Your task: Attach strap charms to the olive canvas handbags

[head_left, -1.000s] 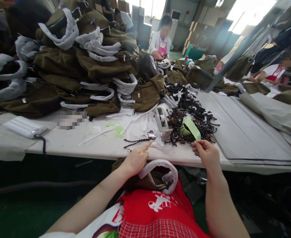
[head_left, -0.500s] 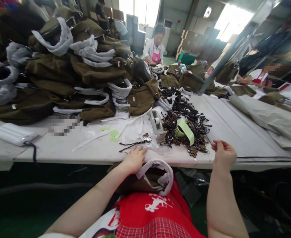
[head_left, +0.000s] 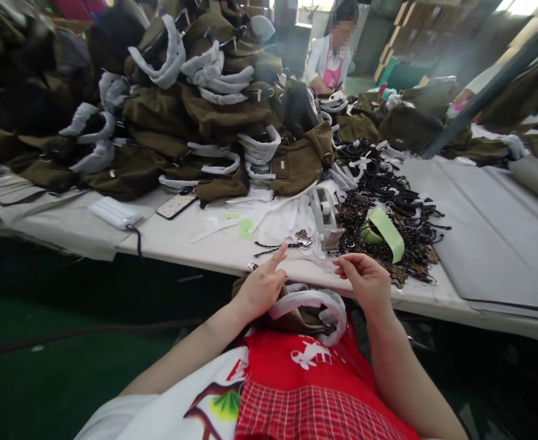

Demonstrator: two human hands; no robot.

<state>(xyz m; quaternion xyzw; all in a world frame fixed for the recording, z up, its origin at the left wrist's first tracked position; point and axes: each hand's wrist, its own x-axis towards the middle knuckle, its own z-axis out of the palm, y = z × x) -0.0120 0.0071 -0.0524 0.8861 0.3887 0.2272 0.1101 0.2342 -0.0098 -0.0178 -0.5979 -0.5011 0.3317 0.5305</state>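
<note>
two hands near one wrapped-handle bag

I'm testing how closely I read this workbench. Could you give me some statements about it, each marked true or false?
1. The green strip lies on the cord pile. True.
2. From the wearer's view, the phone lies right of the dispenser. False: it lies left of it.
3. The left hand has its index finger extended. True.
4. The right hand grips the green strip. False: it is apart from the strip.
5. The bag by the apron has a white-wrapped handle. True.
</note>
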